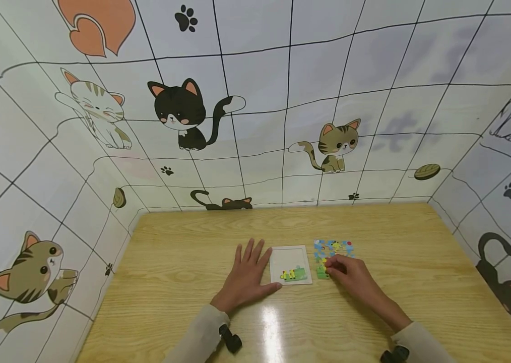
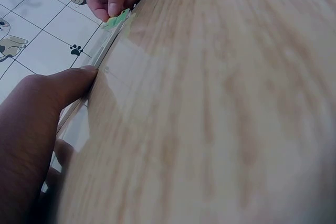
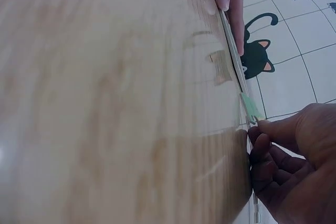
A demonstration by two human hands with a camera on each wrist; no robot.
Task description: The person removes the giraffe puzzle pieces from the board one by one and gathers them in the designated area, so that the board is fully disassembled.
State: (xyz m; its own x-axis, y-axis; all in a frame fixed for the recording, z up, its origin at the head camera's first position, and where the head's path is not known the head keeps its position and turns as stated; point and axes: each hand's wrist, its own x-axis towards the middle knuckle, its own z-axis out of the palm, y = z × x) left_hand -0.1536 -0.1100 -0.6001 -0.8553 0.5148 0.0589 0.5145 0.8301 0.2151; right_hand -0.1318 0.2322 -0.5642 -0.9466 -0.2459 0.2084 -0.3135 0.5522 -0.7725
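Observation:
My left hand (image 1: 247,277) lies spread on the wooden table, with its thumb at the lower left corner of a white square puzzle board (image 1: 288,255). Joined green and yellow puzzle pieces (image 1: 300,274) fill part of the board's lower right. To the right of the board, my right hand (image 1: 357,280) pinches a small puzzle piece between thumb and forefinger, over the lower part of a patch of colourful pieces (image 1: 320,247). In the right wrist view, a green piece (image 3: 249,105) shows at those fingertips; my fingers hide part of it.
The wooden table (image 1: 183,252) reaches back to white walls (image 1: 260,126) printed with cats and grid lines. A black strap device (image 1: 230,339) sits on my left wrist, another (image 1: 395,354) on my right. Light glares off the tabletop in front of the board.

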